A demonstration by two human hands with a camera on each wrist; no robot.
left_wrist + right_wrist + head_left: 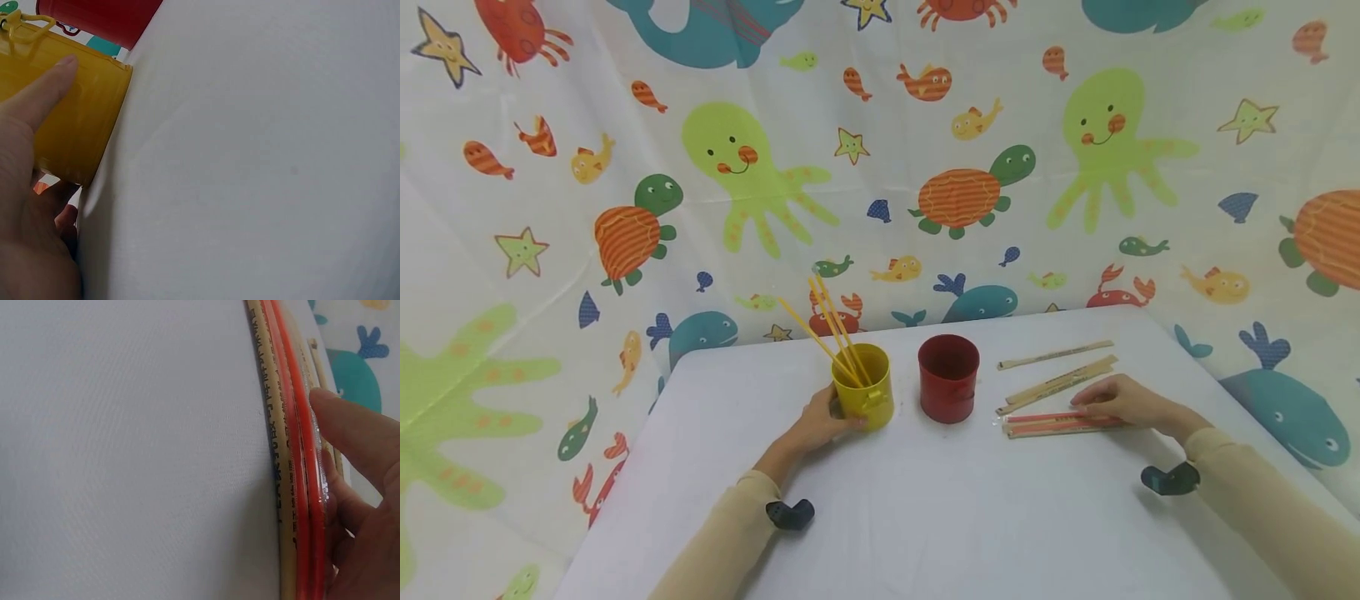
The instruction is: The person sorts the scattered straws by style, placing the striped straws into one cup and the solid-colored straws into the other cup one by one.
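Note:
My left hand [823, 421] grips a yellow cup [874, 400] on the table from its left side, the thumb lying along its wall in the left wrist view. Several thin yellow sticks [829, 321] lean out of this cup. At the right, my right hand [1123, 402] is at a group of slim wrapped sticks lying flat. Red sticks [305, 462] in clear wrap lie beside a tan one [275, 412] with printed characters. Its fingertips are along the edge of the nearest red stick, with no plain pinch visible. A red cup [949, 387] stands upright between the hands.
Farther back on the right lie more tan wrapped sticks [1056, 385], including a separate one [1056, 356]. A white cloth [925, 517] covers the table. Behind it hangs a curtain [865, 217] printed with sea animals. Each forearm wears a dark wrist camera [790, 515].

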